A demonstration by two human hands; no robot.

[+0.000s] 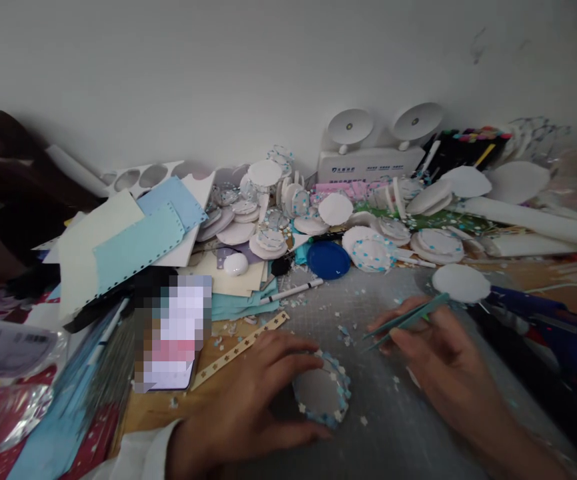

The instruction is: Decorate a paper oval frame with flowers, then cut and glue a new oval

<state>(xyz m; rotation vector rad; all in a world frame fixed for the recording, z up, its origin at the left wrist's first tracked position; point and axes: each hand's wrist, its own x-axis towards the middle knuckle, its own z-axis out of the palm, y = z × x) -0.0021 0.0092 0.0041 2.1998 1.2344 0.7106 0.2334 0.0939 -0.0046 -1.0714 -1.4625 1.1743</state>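
A small round disc (318, 393), edged with blue and white star-shaped bits, lies on the grey cutting mat (383, 433). My left hand (263, 393) grips it from the left, fingers at its upper edge and thumb at its lower edge. Teal tweezers (408, 317) are pinched in my right hand (443, 353), to the right of the disc. Their tips point left, slightly apart, with nothing visible between them. Loose blue and white bits (344, 333) are scattered on the mat near the tips.
White discs (268, 243), some with blue trim, pile up along the wall. A blue lid (328, 260) and a wooden strip with star cut-outs (241, 350) lie nearer. To the left are a phone (178, 333) and coloured paper (138, 247); a blue glue gun (543, 313) lies right.
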